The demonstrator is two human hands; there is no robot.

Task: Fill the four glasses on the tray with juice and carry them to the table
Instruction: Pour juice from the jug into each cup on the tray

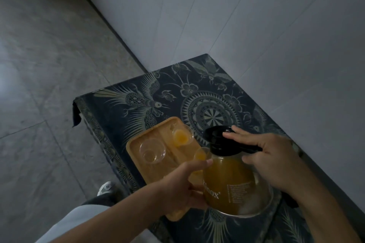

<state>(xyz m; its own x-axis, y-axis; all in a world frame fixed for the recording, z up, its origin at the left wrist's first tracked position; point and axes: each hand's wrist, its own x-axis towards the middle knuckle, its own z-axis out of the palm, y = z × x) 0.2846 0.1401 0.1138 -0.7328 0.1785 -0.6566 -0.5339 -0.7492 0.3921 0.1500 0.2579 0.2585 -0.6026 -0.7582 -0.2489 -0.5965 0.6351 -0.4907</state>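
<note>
A glass jug point(235, 185) of orange juice with a black lid hangs tilted over a wooden tray point(138, 161). My right hand point(274, 156) grips its black handle, the thumb lying on the lid. My left hand point(183, 185) supports the jug's round side from below. On the tray, a far glass point(181, 135) holds juice. A glass point(152, 151) at the left looks empty. A third glass point(200, 155) with some juice stands right under the jug's spout. A fourth glass is not visible behind my left hand.
The tray sits near the left edge of a low table point(197, 89) under a dark patterned cloth, pushed against a white tiled wall point(256, 16). Grey floor tiles point(49, 85) spread to the left. My shoe point(106, 186) shows beside the table.
</note>
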